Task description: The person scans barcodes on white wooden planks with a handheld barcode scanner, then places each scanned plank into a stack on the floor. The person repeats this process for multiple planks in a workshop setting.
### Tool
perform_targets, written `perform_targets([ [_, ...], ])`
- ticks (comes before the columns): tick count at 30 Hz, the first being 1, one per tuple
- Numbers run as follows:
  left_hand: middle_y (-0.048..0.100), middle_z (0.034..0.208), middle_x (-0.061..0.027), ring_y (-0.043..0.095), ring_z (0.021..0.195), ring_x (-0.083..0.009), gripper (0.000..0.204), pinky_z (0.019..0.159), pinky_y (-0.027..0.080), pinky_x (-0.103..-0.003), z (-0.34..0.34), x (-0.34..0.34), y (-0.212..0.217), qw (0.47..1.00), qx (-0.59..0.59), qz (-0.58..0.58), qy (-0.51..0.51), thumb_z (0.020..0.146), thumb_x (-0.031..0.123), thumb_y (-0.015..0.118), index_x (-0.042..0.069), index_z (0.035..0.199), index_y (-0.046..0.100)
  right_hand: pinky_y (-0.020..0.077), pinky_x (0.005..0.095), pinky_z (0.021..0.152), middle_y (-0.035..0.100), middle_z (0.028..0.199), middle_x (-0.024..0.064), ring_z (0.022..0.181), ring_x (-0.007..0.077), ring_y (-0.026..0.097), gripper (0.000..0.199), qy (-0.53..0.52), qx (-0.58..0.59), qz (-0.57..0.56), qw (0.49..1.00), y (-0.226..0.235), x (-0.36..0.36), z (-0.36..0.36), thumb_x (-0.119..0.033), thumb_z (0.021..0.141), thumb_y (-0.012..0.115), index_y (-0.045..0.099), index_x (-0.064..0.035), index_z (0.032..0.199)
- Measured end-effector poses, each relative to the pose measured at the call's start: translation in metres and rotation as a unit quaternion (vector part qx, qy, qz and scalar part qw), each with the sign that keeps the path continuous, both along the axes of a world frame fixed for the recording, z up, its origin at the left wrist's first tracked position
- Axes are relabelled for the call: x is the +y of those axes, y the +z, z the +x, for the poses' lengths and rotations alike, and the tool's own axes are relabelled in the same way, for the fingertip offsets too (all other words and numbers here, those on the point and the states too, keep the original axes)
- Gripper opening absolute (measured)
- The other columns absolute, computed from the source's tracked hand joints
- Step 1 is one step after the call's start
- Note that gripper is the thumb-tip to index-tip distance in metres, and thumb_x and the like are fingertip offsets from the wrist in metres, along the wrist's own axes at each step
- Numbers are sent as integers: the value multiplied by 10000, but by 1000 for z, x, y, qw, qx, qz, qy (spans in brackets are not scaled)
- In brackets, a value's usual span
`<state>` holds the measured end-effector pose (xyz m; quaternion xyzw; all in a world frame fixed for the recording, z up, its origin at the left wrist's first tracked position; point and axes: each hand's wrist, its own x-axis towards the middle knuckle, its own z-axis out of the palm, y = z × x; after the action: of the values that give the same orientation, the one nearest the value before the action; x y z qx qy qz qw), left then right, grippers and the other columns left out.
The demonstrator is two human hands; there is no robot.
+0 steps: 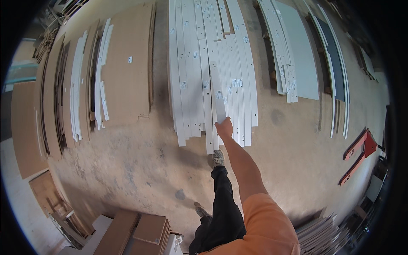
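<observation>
My right hand (224, 127) reaches forward and grips the near end of a long white board (216, 91), blurred and angled over a pile of white boards (191, 63) lying side by side on the concrete floor. The boards have small drilled holes and small stickers. My arm comes from the lower right in an orange sleeve. My front foot (218, 158) stands just short of the pile's near ends. My left hand is not in view.
Brown fibreboard sheets (127, 63) and narrow white strips (76, 85) lie at the left. More white panels (297, 51) lie at the right. A red pallet jack (359, 155) stands at far right. Stacked brown panels (140, 231) sit near my feet, grey sheets (321, 236) at lower right.
</observation>
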<state>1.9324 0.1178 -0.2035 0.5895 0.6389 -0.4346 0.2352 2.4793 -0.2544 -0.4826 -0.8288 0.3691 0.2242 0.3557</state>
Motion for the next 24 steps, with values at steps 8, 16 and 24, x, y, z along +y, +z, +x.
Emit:
perform_targets([
  [8, 685, 846, -147, 675, 787, -235, 336, 727, 519, -409, 33, -8, 25, 1000, 19, 3, 6, 683, 167, 761, -30, 953, 721, 550, 494, 919, 662, 1150, 249, 1052, 420, 674, 601, 52, 14, -44, 998, -42, -11, 53, -280, 798, 794, 474, 20, 1209],
  [16, 681, 830, -147, 672, 781, -237, 315, 722, 514, -411, -9, 20, 46, 1000, 31, -1, -5, 688, 169, 757, -31, 929, 721, 486, 531, 1008, 632, 1242, 217, 1249, 395, 545, 563, 157, 92, 8, 983, -64, 12, -84, -263, 807, 750, 536, -2, 1258],
  [24, 676, 815, -148, 670, 775, -239, 296, 718, 510, -414, -78, 120, 41, 997, -17, -21, -77, 693, 172, 753, -32, 905, 722, 517, 526, 950, 698, 1165, 215, 1130, 427, 640, 307, 135, 108, 33, 984, 12, 46, -275, -213, 835, 628, 684, -13, 1060],
])
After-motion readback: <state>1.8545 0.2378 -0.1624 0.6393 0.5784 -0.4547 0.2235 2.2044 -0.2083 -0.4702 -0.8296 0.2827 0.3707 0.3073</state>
